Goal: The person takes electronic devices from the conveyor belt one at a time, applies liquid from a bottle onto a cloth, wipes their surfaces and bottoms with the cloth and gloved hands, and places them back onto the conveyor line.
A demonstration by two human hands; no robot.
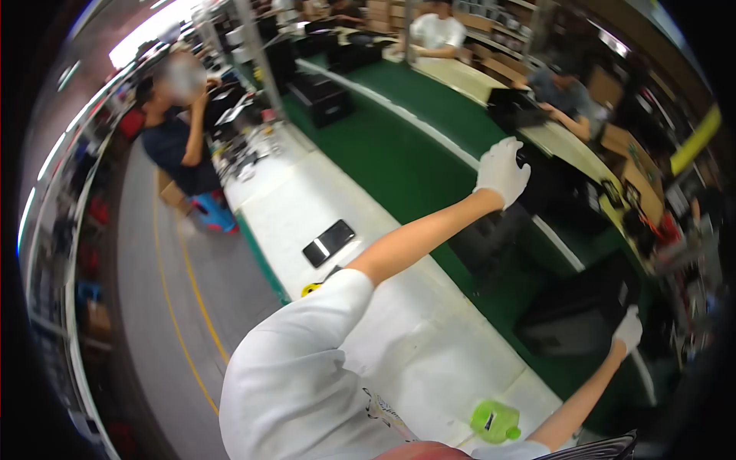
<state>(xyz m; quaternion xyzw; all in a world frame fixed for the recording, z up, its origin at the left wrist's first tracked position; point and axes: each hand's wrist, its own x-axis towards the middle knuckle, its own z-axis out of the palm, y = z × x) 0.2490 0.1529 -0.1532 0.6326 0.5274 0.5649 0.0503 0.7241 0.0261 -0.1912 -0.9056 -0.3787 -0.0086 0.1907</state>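
My left hand (502, 170), in a white glove, reaches across the green belt (383, 146). Its curled fingers are at the near upper part of a dark case (552, 184); the glove hides the exact contact. My right hand (629, 330), also gloved, lies at the right end of another black case (579, 307) on the belt. The fingertips touch or nearly touch its edge, and their grip is too small to make out. A dark box (491, 238) sits between the two, blurred against the belt.
A phone (329, 243) and a green bottle (494, 421) rest on the white table (429, 330). Metal parts (249, 149) lie at its far end. One person (180, 130) is at the left; others (438, 34) work across the belt. Another black box (322, 98) stands farther along.
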